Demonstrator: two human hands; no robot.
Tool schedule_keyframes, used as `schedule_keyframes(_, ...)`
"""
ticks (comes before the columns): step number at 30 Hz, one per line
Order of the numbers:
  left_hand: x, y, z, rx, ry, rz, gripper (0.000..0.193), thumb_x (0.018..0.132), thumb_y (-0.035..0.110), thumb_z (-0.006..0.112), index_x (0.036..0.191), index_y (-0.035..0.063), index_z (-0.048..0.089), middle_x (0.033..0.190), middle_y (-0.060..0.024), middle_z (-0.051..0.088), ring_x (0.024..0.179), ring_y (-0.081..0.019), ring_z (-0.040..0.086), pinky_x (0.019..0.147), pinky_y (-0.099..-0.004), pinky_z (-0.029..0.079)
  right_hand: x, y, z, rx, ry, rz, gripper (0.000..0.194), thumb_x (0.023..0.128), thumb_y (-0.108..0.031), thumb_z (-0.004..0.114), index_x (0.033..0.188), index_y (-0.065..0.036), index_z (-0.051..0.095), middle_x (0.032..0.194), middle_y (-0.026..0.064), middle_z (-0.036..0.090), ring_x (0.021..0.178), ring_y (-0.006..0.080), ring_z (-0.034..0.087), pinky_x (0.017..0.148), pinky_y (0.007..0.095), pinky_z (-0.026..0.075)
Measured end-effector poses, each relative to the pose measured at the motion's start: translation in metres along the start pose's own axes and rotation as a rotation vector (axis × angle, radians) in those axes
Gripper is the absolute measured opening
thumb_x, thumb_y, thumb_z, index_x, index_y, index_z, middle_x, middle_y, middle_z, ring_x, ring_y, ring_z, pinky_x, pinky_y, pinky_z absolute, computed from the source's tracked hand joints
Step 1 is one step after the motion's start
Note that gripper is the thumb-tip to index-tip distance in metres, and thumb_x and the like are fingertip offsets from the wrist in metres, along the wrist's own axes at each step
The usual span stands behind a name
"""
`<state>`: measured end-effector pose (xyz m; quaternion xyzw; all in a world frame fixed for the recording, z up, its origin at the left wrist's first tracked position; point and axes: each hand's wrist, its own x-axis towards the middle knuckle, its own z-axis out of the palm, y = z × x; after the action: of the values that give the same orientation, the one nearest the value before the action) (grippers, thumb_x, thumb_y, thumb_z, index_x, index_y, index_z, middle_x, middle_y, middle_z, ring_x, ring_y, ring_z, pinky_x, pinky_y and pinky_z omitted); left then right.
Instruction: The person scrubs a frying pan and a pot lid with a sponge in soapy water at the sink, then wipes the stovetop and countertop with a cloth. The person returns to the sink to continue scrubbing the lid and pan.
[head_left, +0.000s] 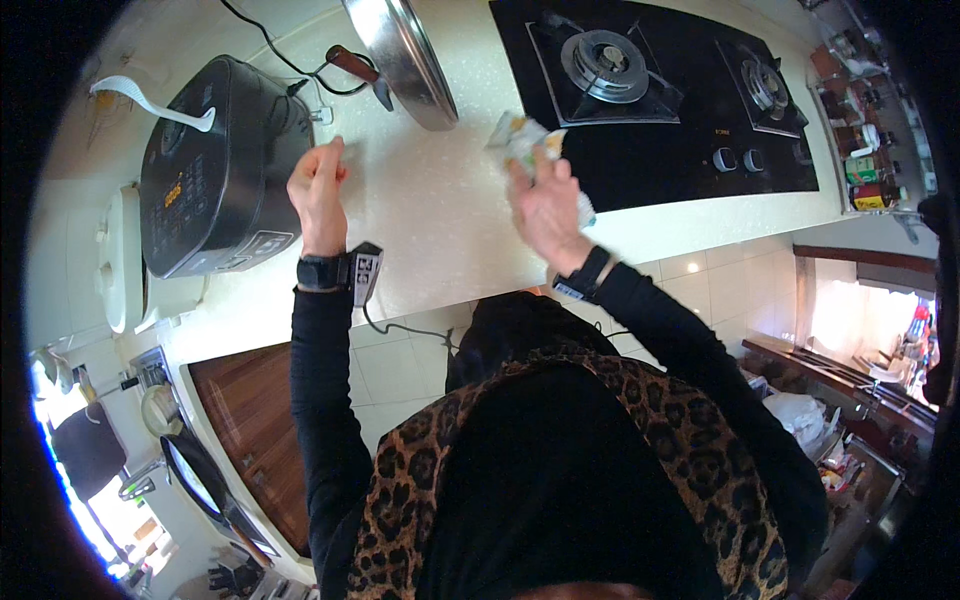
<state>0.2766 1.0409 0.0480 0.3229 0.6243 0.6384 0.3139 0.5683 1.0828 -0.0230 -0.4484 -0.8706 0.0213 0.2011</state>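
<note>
My right hand (551, 206) presses a crumpled, patterned white cloth (517, 135) onto the pale countertop (427, 217), at the left edge of the black gas hob (660, 169). Its fingers spread over the cloth, and part of the cloth shows past the palm. Held just off the right side of a dark rice cooker (225, 165), my left hand (319, 199) has its fingers curled in. I see nothing in it, though the inside of the palm is hidden. A white rice paddle (154, 103) rests across the cooker's lid.
A shiny metal vessel (405, 64) and a wooden handle (352, 64) lie at the back, near a black power cord (262, 34). Two burners top the hob, including the nearer burner (611, 64). Bottles and packets fill a rack (862, 157) on the right. A frying pan (195, 476) sits lower left.
</note>
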Motion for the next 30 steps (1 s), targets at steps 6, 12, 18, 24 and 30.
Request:
schedule_keyframes(6,-0.074,0.007,-0.006,-0.269,-0.034,-0.298,0.015,0.093,0.01,0.055,0.095,-0.0039,0.059,0.068,0.0038,0.035,0.06,-0.0077,0.033,0.055,-0.023,0.03,-0.012,-0.038,-0.004,0.51,0.02,-0.1,0.038,0.084,-0.003,0.054,0.12,-0.009,0.064,0.113,0.0221,0.059,0.098,0.0381,0.054,0.083,0.0442,0.048)
schedule_keyframes(12,-0.15,-0.002,-0.017,-0.441,-0.094,-0.599,0.012,0.094,0.008,0.05,0.097,-0.0031,0.054,0.064,0.0054,0.03,0.055,-0.0068,0.03,0.049,-0.0226,0.028,-0.002,0.033,-0.047,1.051,-0.039,0.026,0.043,0.087,-0.006,0.054,0.129,-0.009,0.06,0.094,0.0111,0.067,0.071,0.0132,0.06,0.062,0.0259,0.048)
schedule_keyframes(18,-0.217,-0.033,-0.025,-0.608,-0.017,-0.766,0.011,0.096,0.006,0.049,0.094,-0.0028,0.056,0.063,0.0058,0.035,0.053,-0.006,0.034,0.048,-0.0204,0.03,-0.048,0.084,-0.064,0.317,0.09,-0.102,0.04,0.086,-0.014,0.057,0.125,-0.01,0.062,0.11,0.0141,0.058,0.092,0.0264,0.058,0.074,0.0365,0.05)
schedule_keyframes(24,-0.242,-0.062,0.001,-0.527,-0.266,-0.942,0.021,0.099,0.016,0.048,0.092,-0.0017,0.056,0.066,0.0058,0.035,0.059,-0.0066,0.034,0.053,-0.0228,0.029,-0.07,0.041,-0.031,0.085,0.156,-0.058,0.039,0.082,-0.016,0.062,0.12,-0.01,0.064,0.108,0.0157,0.052,0.092,0.0291,0.055,0.072,0.0377,0.048)
schedule_keyframes(30,-0.236,-0.078,-0.004,-0.514,-0.385,-1.016,0.022,0.099,0.017,0.046,0.086,0.0009,0.053,0.068,0.0041,0.034,0.06,-0.0082,0.032,0.054,-0.0248,0.029,-0.062,-0.026,-0.014,0.073,-0.007,-0.017,0.032,0.088,-0.018,0.061,0.12,-0.01,0.061,0.101,0.0129,0.053,0.08,0.021,0.055,0.056,0.0318,0.045)
